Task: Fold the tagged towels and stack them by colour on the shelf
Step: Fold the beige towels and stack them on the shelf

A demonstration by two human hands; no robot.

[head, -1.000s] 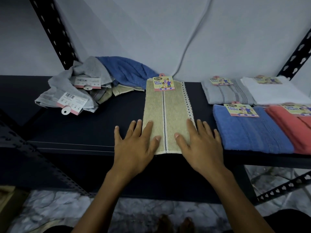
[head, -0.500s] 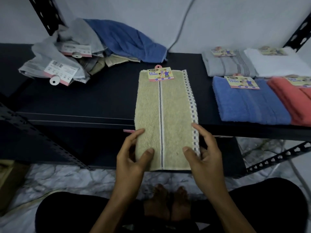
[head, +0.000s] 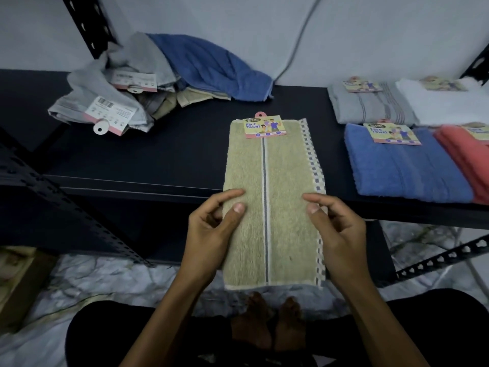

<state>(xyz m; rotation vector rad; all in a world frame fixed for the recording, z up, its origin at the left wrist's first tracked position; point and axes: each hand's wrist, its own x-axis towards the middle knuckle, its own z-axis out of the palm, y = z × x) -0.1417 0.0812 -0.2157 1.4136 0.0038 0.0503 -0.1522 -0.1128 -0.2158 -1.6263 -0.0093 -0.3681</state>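
Both hands pinching the beige towel [head: 272, 207] by its long edges: left hand [head: 211, 231], right hand [head: 341, 234]. Its tagged end lies on the shelf [head: 158, 160]; near end looks draped off, I think.

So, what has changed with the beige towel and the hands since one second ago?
The beige towel was pulled toward the person; its near half now hangs over the shelf edge. The left hand and right hand, flat before, now pinch its sides. The folded stacks stayed.
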